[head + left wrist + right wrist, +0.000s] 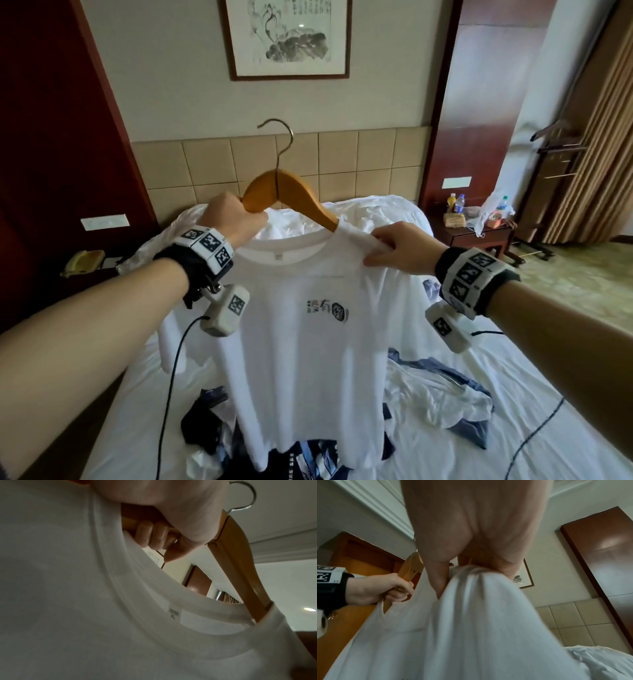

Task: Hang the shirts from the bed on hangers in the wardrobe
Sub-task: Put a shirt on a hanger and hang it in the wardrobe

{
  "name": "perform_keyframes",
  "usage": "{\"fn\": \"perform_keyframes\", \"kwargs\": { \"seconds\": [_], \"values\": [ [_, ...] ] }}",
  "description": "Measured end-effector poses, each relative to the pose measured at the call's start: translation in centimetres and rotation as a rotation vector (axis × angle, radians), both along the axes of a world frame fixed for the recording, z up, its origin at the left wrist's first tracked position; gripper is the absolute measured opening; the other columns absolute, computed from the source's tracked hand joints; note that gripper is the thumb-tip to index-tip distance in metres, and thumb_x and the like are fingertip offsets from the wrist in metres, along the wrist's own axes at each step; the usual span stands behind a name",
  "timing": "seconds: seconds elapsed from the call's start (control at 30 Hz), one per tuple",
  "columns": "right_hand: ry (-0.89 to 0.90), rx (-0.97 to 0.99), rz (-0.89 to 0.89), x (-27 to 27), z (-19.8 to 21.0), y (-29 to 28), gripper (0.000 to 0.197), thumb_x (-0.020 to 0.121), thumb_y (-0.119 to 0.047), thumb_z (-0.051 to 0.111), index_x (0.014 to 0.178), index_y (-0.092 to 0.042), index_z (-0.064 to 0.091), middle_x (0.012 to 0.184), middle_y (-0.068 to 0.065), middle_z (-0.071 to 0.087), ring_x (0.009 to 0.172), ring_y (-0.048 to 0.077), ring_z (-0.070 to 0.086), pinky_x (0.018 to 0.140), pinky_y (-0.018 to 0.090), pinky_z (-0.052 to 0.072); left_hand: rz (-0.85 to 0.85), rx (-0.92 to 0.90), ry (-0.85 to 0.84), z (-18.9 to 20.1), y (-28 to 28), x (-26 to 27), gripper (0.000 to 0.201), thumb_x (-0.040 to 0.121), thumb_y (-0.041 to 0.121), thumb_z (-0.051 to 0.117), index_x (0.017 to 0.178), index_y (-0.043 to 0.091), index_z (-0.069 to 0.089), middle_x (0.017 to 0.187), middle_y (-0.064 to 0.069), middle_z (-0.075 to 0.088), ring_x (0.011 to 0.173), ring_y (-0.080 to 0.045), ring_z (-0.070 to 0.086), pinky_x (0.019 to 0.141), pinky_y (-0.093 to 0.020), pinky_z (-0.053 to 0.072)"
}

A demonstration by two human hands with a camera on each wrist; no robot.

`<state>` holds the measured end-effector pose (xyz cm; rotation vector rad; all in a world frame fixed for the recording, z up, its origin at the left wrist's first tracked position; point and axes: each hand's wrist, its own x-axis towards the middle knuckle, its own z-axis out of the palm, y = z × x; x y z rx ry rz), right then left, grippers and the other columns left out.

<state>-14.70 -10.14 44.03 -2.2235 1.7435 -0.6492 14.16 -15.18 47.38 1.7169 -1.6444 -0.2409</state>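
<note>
A white T-shirt (pixel 308 359) with a dark chest print hangs in the air over the bed, its neck opening around a wooden hanger (pixel 274 192) with a metal hook (pixel 279 137). My left hand (pixel 233 219) grips the hanger's left arm; its fingers (pixel 154 534) curl round the wood just above the collar (pixel 154 591). The hanger's right arm (pixel 243 577) runs into the shirt's shoulder. My right hand (pixel 394 246) pinches the shirt's right shoulder fabric (pixel 479 582) beside the hanger's end. The left hand (pixel 385 588) on the hanger (pixel 409 568) also shows in the right wrist view.
Several more shirts, white, blue and dark, lie crumpled on the white bed (pixel 513 394) below. A padded headboard (pixel 342 161) and framed picture (pixel 287 37) are ahead. A bedside table (pixel 476 233) with bottles stands right, beside curtains (pixel 596 144). Cables hang from both wrists.
</note>
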Motion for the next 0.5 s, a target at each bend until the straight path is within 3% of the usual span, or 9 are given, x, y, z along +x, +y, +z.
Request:
{"fn": "perform_keyframes", "kwargs": {
  "seconds": [0.1,0.23,0.3,0.37,0.43,0.5],
  "values": [
    [0.002,0.0,-0.015,-1.3,-0.8,0.2,0.028,0.08,-0.033,0.08,0.079,-0.01,0.065,0.062,-0.003,0.046,0.058,0.012,0.04,0.055,0.023,0.033,0.027,-0.011,0.023,0.4,-0.3,0.9,0.035,0.073,0.027,0.071,0.051,0.015,0.047,0.053,0.001,0.052,0.052,-0.024,0.053,0.054,-0.027,0.039],
    [0.039,0.091,-0.072,-3.3,-3.2,0.7,0.033,0.08,-0.022,0.079,0.063,-0.021,0.052,0.064,-0.003,0.05,0.059,0.012,0.045,0.056,0.017,0.035,0.083,-0.019,0.021,0.5,-0.7,2.6,0.037,0.072,0.028,0.075,0.051,0.016,0.047,0.057,-0.002,0.055,0.061,-0.028,0.061,0.054,-0.026,0.04],
    [0.005,0.158,-0.125,-4.3,-4.5,0.8,0.021,0.082,-0.02,0.078,0.069,-0.017,0.061,0.07,0.0,0.059,0.064,0.014,0.053,0.066,0.023,0.041,0.094,-0.026,0.05,0.5,-0.9,3.3,0.036,0.074,0.027,0.076,0.054,0.017,0.048,0.06,-0.003,0.054,0.056,-0.026,0.054,0.05,-0.024,0.036],
    [-0.06,0.181,-0.169,-5.2,-5.3,0.9,0.019,0.082,-0.021,0.079,0.079,-0.004,0.071,0.073,0.008,0.063,0.063,0.015,0.054,0.064,0.027,0.043,0.106,-0.02,0.073,0.6,-1.0,3.9,0.029,0.073,0.026,0.077,0.061,0.017,0.053,0.063,-0.003,0.055,0.054,-0.023,0.051,0.05,-0.024,0.035],
    [-0.115,0.162,-0.209,-5.5,-5.4,0.9,0.023,0.082,-0.024,0.079,0.085,-0.001,0.074,0.077,0.018,0.066,0.063,0.015,0.053,0.061,0.026,0.044,0.121,-0.018,0.079,0.6,-1.1,4.2,0.022,0.072,0.024,0.076,0.066,0.015,0.057,0.066,-0.004,0.058,0.057,-0.023,0.054,0.052,-0.025,0.037],
    [-0.159,0.123,-0.207,-5.5,-5.4,1.0,0.02,0.083,-0.023,0.078,0.086,-0.004,0.076,0.079,0.015,0.069,0.062,0.013,0.054,0.058,0.02,0.044,0.125,-0.02,0.092,0.7,-1.1,4.3,0.018,0.071,0.023,0.076,0.071,0.012,0.06,0.07,-0.006,0.06,0.063,-0.025,0.058,0.058,-0.029,0.041]
  ]
}}
